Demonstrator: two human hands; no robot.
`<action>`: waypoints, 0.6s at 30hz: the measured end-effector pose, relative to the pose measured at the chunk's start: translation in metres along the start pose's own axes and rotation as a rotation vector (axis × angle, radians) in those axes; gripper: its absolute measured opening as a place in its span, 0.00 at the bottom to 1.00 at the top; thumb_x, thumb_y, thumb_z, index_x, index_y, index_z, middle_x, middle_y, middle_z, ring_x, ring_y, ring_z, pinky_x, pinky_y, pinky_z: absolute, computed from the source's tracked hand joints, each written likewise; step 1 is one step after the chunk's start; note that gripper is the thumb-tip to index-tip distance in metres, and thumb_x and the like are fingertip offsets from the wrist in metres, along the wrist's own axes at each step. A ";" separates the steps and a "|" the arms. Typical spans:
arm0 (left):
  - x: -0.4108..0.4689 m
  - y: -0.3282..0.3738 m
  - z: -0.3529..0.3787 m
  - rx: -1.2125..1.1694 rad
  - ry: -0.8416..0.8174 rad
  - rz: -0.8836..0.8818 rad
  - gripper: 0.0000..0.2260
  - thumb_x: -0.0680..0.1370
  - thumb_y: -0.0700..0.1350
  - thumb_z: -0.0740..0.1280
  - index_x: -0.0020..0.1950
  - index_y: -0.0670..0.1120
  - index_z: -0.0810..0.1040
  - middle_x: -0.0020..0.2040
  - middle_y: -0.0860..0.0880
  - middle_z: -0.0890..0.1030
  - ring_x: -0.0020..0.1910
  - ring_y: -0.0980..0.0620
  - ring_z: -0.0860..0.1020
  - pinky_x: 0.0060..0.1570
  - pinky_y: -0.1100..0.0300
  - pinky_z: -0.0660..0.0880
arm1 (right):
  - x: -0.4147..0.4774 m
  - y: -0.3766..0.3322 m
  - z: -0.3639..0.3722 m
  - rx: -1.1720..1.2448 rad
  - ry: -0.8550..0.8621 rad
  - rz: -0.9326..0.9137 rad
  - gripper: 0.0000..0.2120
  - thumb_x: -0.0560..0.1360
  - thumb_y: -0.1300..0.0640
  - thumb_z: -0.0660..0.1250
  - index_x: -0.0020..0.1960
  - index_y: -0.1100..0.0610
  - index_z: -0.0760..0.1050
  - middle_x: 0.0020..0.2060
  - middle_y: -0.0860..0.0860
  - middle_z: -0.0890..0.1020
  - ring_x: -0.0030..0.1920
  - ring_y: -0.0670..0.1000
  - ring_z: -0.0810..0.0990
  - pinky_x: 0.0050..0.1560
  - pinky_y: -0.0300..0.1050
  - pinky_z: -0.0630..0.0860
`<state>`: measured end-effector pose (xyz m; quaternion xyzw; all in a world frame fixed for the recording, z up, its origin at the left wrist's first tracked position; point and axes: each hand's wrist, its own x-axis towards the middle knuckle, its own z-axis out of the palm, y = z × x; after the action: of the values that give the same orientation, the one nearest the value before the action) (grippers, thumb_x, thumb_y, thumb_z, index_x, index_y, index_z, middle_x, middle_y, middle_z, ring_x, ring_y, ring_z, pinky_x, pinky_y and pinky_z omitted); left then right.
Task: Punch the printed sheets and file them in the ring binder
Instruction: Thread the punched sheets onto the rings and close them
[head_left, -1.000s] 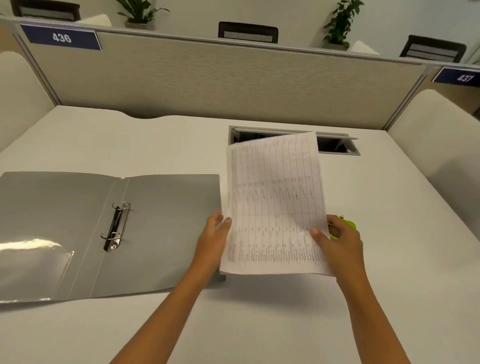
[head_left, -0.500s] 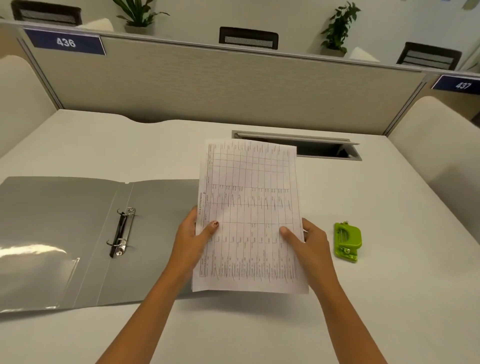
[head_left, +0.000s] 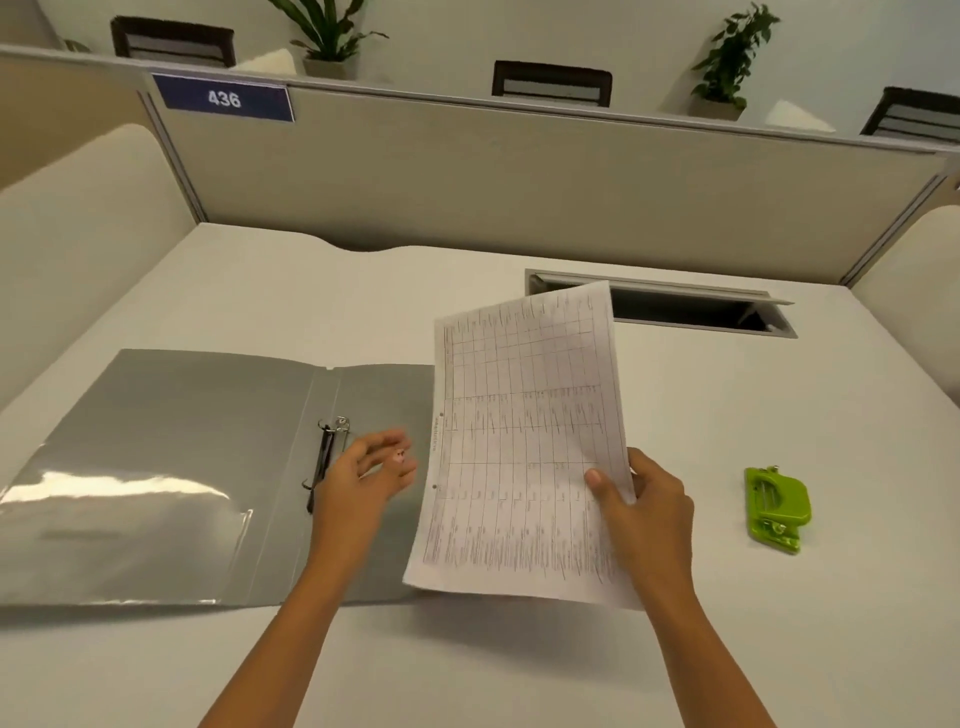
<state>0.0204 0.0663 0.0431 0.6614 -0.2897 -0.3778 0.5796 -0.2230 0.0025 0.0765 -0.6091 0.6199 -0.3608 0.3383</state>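
Observation:
The printed sheets (head_left: 524, 447), covered in table lines, hang tilted above the desk, two punched holes showing on their left edge. My right hand (head_left: 641, 512) pinches their lower right edge, thumb on top. My left hand (head_left: 366, 475) is off the paper, blurred, fingers loosely spread over the right leaf of the open grey ring binder (head_left: 171, 467). It hovers just right of the binder's metal rings (head_left: 327, 457). The green hole punch (head_left: 776, 509) lies on the desk to the right of my right hand.
A cable slot (head_left: 691, 309) with its lid open is cut into the white desk (head_left: 519, 665) behind the sheets. A grey partition (head_left: 519, 182) with a plate reading 436 closes off the back. Cream side panels stand left and right.
My left hand has let go of the sheets and moved left toward the binder rings. The sheets, now held by my right hand alone, have tilted and shifted toward the binder.

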 end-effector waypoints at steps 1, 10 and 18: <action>0.002 0.000 -0.010 0.011 0.033 0.006 0.07 0.77 0.42 0.68 0.54 0.48 0.80 0.50 0.49 0.84 0.49 0.51 0.84 0.52 0.56 0.80 | -0.001 -0.001 0.004 -0.005 -0.009 0.009 0.10 0.75 0.57 0.67 0.57 0.54 0.77 0.45 0.45 0.80 0.37 0.37 0.76 0.30 0.25 0.71; 0.022 -0.006 -0.067 0.191 0.250 -0.029 0.06 0.78 0.46 0.67 0.52 0.48 0.81 0.43 0.51 0.84 0.43 0.54 0.83 0.32 0.73 0.74 | -0.004 -0.025 0.051 -0.008 -0.121 0.070 0.12 0.74 0.53 0.68 0.57 0.50 0.77 0.50 0.48 0.83 0.43 0.48 0.82 0.37 0.36 0.76; 0.062 -0.012 -0.097 0.104 0.094 -0.264 0.11 0.76 0.47 0.69 0.56 0.44 0.80 0.48 0.48 0.85 0.47 0.51 0.84 0.56 0.52 0.78 | -0.010 -0.049 0.091 -0.039 -0.165 0.099 0.15 0.74 0.52 0.68 0.61 0.50 0.75 0.54 0.49 0.83 0.45 0.50 0.82 0.37 0.36 0.75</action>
<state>0.1346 0.0698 0.0251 0.7398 -0.1916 -0.4038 0.5029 -0.1194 0.0092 0.0716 -0.6120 0.6261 -0.2800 0.3938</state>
